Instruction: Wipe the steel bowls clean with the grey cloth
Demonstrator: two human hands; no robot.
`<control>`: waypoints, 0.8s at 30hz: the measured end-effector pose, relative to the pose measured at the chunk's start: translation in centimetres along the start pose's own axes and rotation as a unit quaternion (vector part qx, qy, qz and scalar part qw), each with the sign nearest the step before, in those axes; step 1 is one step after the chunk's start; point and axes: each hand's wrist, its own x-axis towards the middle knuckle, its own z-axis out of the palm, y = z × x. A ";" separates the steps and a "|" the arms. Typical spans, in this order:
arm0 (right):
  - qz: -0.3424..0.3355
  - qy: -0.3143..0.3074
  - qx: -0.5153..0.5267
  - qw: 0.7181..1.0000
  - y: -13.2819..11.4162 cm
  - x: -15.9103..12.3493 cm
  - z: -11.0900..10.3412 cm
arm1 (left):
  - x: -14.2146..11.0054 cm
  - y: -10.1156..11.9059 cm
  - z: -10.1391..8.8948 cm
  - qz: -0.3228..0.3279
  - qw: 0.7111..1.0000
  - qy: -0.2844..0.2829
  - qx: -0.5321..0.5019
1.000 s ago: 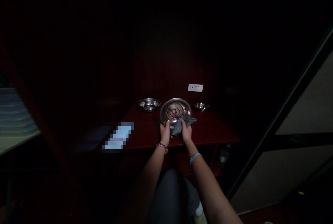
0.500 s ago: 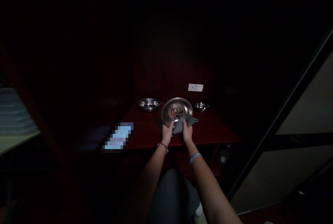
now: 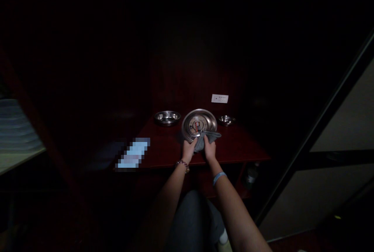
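Tilted up toward me over the dark red tabletop (image 3: 163, 146) is a round steel basin (image 3: 210, 118) with a printed label on its inner bottom. My left hand (image 3: 188, 149) grips its near rim at the left, thumb on the inside. A grey cloth (image 3: 200, 143) is bunched over the near rim, and my right hand (image 3: 209, 149) is closed on it, thumb pressing it against the metal. The fingers beneath the rim are hidden on both hands. A second steel basin (image 3: 167, 118) lies behind to the left, and a small steel bowl (image 3: 227, 120) to the right.
A white socket plate (image 3: 219, 98) is on the back wall. A pixelated bright patch (image 3: 133, 154) covers the table's left front corner. Below on the right stands a bottle (image 3: 251, 176). Stacked pale items (image 3: 19, 127) are at far left; a framed panel (image 3: 336, 127) slopes along the right.
The basin has tilted slightly more toward me, so its label shows more fully. My right thumb and the cloth have shifted a little to the left along the rim.
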 end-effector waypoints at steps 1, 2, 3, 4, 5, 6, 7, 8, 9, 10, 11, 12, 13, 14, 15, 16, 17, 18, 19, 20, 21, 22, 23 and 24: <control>-0.001 0.000 0.003 1.000 0.0 0.0 0.0 | 0.0 -0.1 0.0 -0.003 1.000 -0.001 0.005; -0.002 0.000 0.007 1.000 0.1 0.1 0.0 | 0.0 -0.2 0.0 -0.008 1.000 0.000 0.009; -0.002 0.001 0.011 1.000 0.1 0.1 0.0 | 0.1 -0.3 0.0 -0.012 1.000 0.003 0.012; -0.001 0.003 0.014 1.000 0.1 0.1 0.0 | 0.1 -0.3 0.0 -0.017 1.000 0.007 0.014; 0.000 0.005 0.015 1.000 0.1 0.1 0.0 | 0.1 -0.3 0.0 -0.020 1.000 0.009 0.016; 0.002 0.008 0.015 1.000 0.1 0.1 0.0 | 0.0 -0.3 0.0 -0.023 1.000 0.010 0.016; 0.003 0.011 0.014 1.000 0.1 0.0 0.0 | 0.0 -0.2 0.0 -0.024 1.000 0.011 0.016; 0.004 0.012 0.014 1.000 0.1 0.0 0.0 | -0.1 -0.1 0.0 -0.025 1.000 0.010 0.016; 0.004 0.013 0.016 1.000 0.0 0.0 0.0 | -0.1 0.0 0.0 -0.026 0.999 0.010 0.016; 0.004 0.012 0.017 1.000 0.0 -0.1 0.0 | -0.2 0.1 0.0 -0.028 0.999 0.010 0.017; 0.005 0.012 0.016 1.000 -0.1 -0.1 0.0 | -0.2 0.2 0.1 -0.030 0.999 0.011 0.019; 0.006 0.013 0.014 1.000 -0.1 -0.1 0.0 | -0.3 0.3 0.1 -0.031 0.999 0.012 0.021; 0.008 0.014 0.011 1.000 -0.2 -0.1 0.0 | -0.3 0.4 0.1 -0.030 0.999 0.012 0.023; 0.009 0.017 0.009 1.000 -0.3 -0.2 0.0 | -0.4 0.5 0.2 -0.027 0.999 0.014 0.024; 0.010 0.019 0.008 1.000 -0.4 -0.2 0.0 | -0.4 0.6 0.2 -0.023 0.999 0.017 0.024; 0.009 0.022 0.008 1.000 -0.4 -0.3 0.0 | -0.4 0.6 0.3 -0.020 0.999 0.021 0.023; 0.009 0.024 0.009 1.000 -0.5 -0.3 0.0 | -0.4 0.7 0.3 -0.018 0.999 0.026 0.021; 0.008 0.027 0.010 1.000 -0.5 -0.3 0.0 | -0.4 0.7 0.3 -0.019 0.999 0.030 0.019; 0.009 0.029 0.009 0.999 -0.6 -0.3 0.0 | -0.4 0.7 0.4 -0.022 0.999 0.034 0.018; 0.011 0.031 0.009 0.999 -0.6 -0.4 0.0 | -0.4 0.8 0.4 -0.024 0.999 0.035 0.018; 0.014 0.031 0.009 0.999 -0.6 -0.4 0.0 | -0.5 0.8 0.4 -0.025 0.999 0.035 0.018; 0.016 0.031 0.008 0.999 -0.6 -0.4 0.0 | -0.5 0.9 0.4 -0.025 0.999 0.033 0.019; 0.017 0.031 0.008 0.999 -0.6 -0.3 0.0 | -0.5 0.9 0.4 -0.023 0.999 0.031 0.019; 0.017 0.030 0.007 0.999 -0.5 -0.3 0.0 | -0.6 1.0 0.4 -0.021 0.999 0.029 0.019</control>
